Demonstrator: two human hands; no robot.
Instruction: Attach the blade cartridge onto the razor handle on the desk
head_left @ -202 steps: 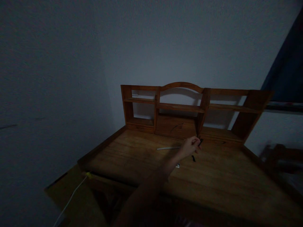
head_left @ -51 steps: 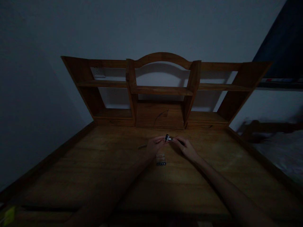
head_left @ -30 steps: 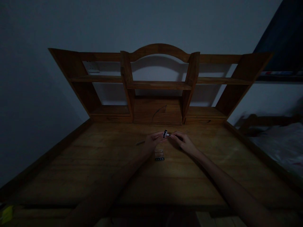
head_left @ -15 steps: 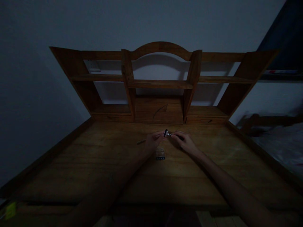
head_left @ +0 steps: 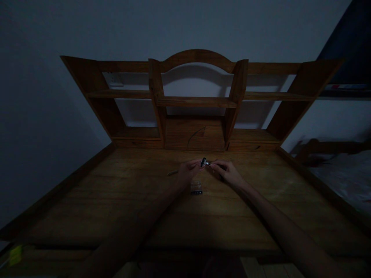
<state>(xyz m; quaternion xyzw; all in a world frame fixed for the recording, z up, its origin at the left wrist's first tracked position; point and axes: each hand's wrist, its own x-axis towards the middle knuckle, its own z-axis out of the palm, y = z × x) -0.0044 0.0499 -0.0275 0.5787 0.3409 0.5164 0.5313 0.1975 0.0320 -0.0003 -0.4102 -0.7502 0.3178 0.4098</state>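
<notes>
Both my hands meet above the desk around a small black-and-silver T-shaped piece [head_left: 204, 162], too small and dark to name surely. The fingertips of my left hand [head_left: 188, 172] pinch its dark, wider end. My right hand [head_left: 227, 172] has thumb and fingers closed on the narrow silver end. Just below my left hand, a small clear case [head_left: 196, 187] with a dark front edge lies on the desk. A thin stick-like item [head_left: 173, 172] rests left of my left hand, perhaps partly hidden behind it.
The wooden desk [head_left: 116, 200] has raised side edges. At its back stands a wooden shelf unit [head_left: 197, 102] with small drawers, against the wall. A yellow item [head_left: 15, 255] shows at the lower left. The room is dim.
Both hands keep their grip on the small piece, which has turned slightly. My right fingers have shifted a little to the right. The view has tilted very slightly.
</notes>
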